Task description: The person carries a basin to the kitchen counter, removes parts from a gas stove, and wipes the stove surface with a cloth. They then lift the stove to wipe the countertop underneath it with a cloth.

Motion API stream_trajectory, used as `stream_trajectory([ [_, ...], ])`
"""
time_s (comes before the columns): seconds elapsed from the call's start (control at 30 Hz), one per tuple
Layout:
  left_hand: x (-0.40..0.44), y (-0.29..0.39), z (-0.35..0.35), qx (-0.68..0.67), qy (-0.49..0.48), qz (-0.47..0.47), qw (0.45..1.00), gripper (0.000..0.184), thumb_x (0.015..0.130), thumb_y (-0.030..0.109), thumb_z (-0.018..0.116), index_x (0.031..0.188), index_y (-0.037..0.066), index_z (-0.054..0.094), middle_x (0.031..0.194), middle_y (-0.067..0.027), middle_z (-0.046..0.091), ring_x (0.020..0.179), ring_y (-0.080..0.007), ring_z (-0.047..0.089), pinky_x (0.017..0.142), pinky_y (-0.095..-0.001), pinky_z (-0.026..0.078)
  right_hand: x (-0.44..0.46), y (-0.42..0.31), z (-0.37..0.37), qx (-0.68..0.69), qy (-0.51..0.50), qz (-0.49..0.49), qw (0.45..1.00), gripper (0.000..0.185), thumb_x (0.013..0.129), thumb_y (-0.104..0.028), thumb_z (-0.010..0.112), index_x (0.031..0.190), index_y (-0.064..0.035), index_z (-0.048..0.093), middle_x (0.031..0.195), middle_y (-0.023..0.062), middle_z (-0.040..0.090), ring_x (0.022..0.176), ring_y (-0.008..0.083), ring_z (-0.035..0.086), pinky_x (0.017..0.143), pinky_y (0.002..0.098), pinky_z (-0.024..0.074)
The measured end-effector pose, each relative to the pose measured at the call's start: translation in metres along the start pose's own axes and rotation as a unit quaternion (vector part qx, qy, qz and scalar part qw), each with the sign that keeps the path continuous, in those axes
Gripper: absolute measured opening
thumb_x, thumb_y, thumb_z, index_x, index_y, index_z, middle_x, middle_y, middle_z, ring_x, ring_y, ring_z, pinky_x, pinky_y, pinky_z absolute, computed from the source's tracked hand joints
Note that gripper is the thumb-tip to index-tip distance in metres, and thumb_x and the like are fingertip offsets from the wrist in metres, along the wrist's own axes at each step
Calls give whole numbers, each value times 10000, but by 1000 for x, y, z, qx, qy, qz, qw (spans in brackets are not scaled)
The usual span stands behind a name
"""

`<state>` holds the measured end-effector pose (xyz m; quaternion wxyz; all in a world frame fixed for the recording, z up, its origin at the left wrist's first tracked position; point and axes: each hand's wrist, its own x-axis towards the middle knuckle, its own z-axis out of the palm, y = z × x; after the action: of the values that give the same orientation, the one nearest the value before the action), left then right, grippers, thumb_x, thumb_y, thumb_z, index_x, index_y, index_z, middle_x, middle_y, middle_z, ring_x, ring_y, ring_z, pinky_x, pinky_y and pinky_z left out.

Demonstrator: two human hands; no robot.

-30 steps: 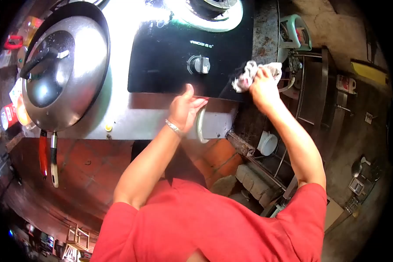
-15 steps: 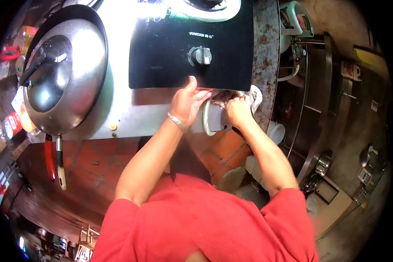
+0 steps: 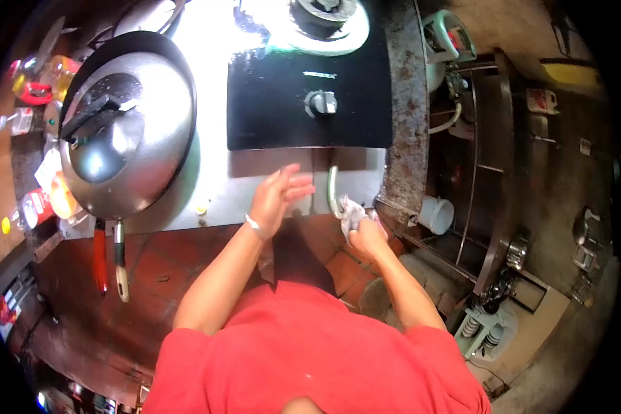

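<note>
My left hand (image 3: 277, 199) hangs in front of the black gas stove (image 3: 276, 117), fingers stretched out and nothing in them. Bunched in my closed right hand (image 3: 369, 238) is a pale, stained cloth (image 3: 352, 211), held at the front edge of the metal counter (image 3: 248, 179). Beside the cloth, a light-coloured hose (image 3: 332, 188) curves down from under the stove. A silver knob (image 3: 322, 103) sits on the stove front, with the burner (image 3: 328, 17) behind it.
To the left stands a wok (image 3: 160, 50) under a shiny metal lid (image 3: 160, 131), its handle over the counter edge. Bottles (image 3: 38, 207) line the far left. At right are a gas cylinder (image 3: 448, 38), dark shelving (image 3: 500, 152) and a white bucket (image 3: 436, 215).
My right hand has drawn the cloth out from beside the stove, back toward me. The left hand has left the stove's front edge and moved slightly left and nearer my body.
</note>
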<state>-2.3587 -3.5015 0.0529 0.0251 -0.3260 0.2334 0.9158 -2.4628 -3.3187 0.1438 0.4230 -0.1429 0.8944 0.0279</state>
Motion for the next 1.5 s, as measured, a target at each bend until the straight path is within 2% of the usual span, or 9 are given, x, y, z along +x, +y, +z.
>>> stream_trajectory([
  [0.2,-66,-8,-59,16,133,-28,991,496,1015,352,445,1341,-21,417,1135,-191,629,1021,-295,641,930,-390,455,56,9,-12,57,331,-151,930,354,808,-236,603,1085,-15,600,1116,217,592,1036,393,560,891,465,452],
  [0.4,-138,-3,-100,4,268,-43,963,446,1011,348,458,1306,13,466,1094,-179,639,995,-282,651,862,-367,495,101,63,62,-83,377,-214,897,453,780,-147,690,1189,-5,556,1194,194,587,1038,412,542,879,448,473],
  [0.63,-229,-3,-180,-83,372,21,924,369,995,373,486,1195,69,546,1066,-135,670,1007,-288,655,887,-411,502,4,95,88,159,52,-119,979,375,764,9,595,1138,20,621,885,123,663,796,227,619,744,340,499],
  [0.8,-283,31,-218,-78,418,140,894,389,964,378,532,1186,60,567,1063,-129,670,1015,-278,654,821,-386,540,-27,28,49,526,-14,-140,839,425,812,25,607,1233,75,575,1061,70,657,933,123,615,838,265,491],
  [1.0,-305,66,-256,-39,506,180,842,295,931,200,583,1151,5,564,1035,-188,658,902,-254,652,791,-386,536,59,-81,69,158,145,-385,898,512,823,-73,629,1312,9,499,1173,194,597,1025,336,615,885,383,488],
  [1.07,-319,72,-252,11,543,102,833,202,919,178,586,1047,24,602,885,-137,665,713,-198,635,610,-318,521,77,-110,101,85,160,-369,911,514,812,-107,640,1297,-22,496,1089,222,565,961,413,593,826,436,497],
  [1.23,-341,78,-254,329,671,96,658,139,882,150,620,964,38,619,719,-73,633,524,-136,565,457,-261,447,67,-154,126,127,150,-434,880,441,766,-50,605,1201,-80,539,984,218,539,877,441,569,723,501,486],
  [1.37,-318,114,-239,518,573,196,604,216,840,135,660,1018,23,612,742,-77,641,540,-135,579,479,-268,467,38,-171,107,176,114,-495,843,401,767,-32,585,1164,-89,561,979,210,543,876,448,569,727,502,484],
  [1.5,-274,153,-238,583,467,155,646,311,799,120,701,1072,8,605,765,-80,650,557,-135,592,501,-276,486,31,-137,86,163,62,-484,857,377,760,-38,605,1135,-74,598,974,198,575,882,416,587,748,467,489],
])
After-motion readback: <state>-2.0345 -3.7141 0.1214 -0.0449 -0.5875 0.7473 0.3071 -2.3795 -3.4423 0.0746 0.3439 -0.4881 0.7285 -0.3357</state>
